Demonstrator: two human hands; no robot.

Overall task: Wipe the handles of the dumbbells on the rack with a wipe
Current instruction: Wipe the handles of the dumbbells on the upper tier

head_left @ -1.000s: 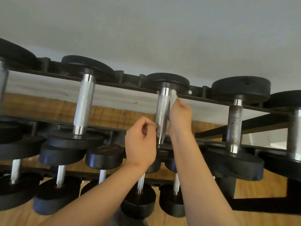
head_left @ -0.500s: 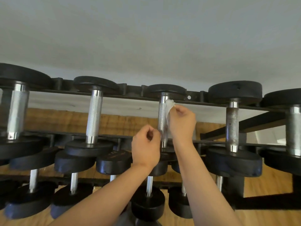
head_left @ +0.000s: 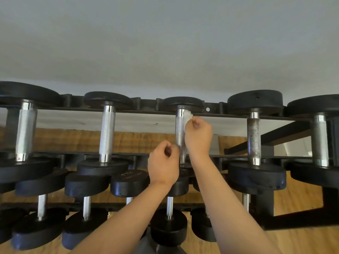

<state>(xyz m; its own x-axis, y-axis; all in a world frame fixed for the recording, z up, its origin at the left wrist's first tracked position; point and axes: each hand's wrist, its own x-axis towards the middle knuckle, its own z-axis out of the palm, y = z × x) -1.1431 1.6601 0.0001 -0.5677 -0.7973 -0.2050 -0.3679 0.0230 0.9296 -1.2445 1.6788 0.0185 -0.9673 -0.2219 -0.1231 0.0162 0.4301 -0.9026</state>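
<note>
White wipe (head_left: 187,116), bunched and soft, sits pinched between my right hand's (head_left: 199,136) thumb and fingers and pressed against the right side of a knurled steel handle (head_left: 179,129), near its far end. That handle belongs to the middle dumbbell (head_left: 183,102) on the top tier of the black metal rack (head_left: 148,107), which cradles five dumbbells in this row, each lying front to back across the rails. Lower tiers hold smaller dumbbells (head_left: 128,182) with thinner bars, packed head to head.

My left hand (head_left: 163,165) is curled into a fist, thumb against fingers, just beside the near end of the same handle; I cannot tell whether it touches the bar.

Gaps on either side of the handle are wide, with the neighbouring bars well apart. The next handle to the right (head_left: 253,136) is dull and rust-speckled; the ones to the left (head_left: 107,132) are bright. Dumbbell heads are round, matte black discs. Wooden floor (head_left: 302,241) shows beneath and through the rails.
</note>
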